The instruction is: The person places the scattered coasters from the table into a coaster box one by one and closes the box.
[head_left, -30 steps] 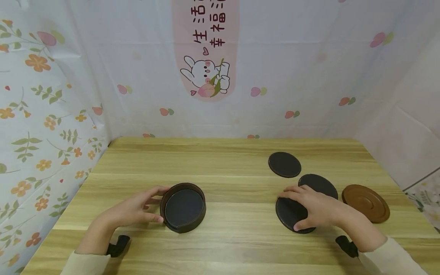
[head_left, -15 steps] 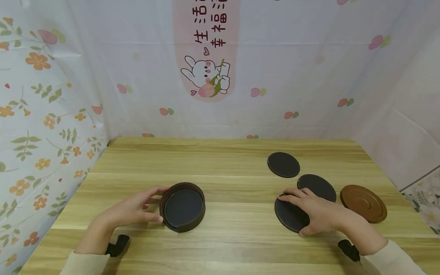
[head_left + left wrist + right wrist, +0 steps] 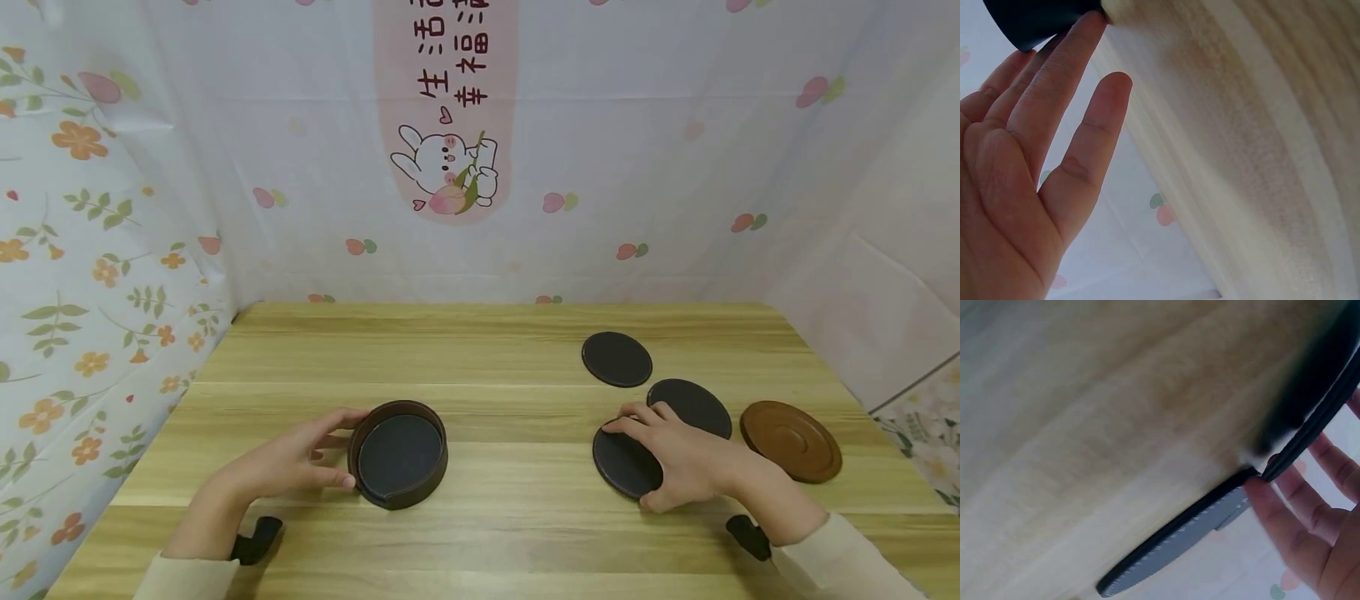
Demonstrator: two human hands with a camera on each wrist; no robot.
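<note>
In the head view a round dark-brown coaster holder [image 3: 400,455] stands on the table at left of centre, with a flat dark surface inside its rim. My left hand [image 3: 296,454] is beside it, fingers extended; the left wrist view has fingertips touching the holder's wall [image 3: 1032,22], the thumb apart. On the right, my right hand [image 3: 686,462] pinches a round black coaster [image 3: 624,460] between thumb and fingers. The right wrist view puts this coaster [image 3: 1313,428] tilted, its edge at the thumb tip. Two more black coasters [image 3: 617,359] lie behind, one [image 3: 693,407] partly covered by the hand.
A brown disc [image 3: 791,442] with a raised ring lies to the right of the coasters. The wood-grain table [image 3: 510,517] reaches back to a patterned cloth [image 3: 600,167]. Another floral cloth [image 3: 97,333] hangs along the left side.
My right thumb has moved from the coaster's top to its near edge, and the coaster has shifted slightly left and back with the hand. The left hand stays by the holder.
</note>
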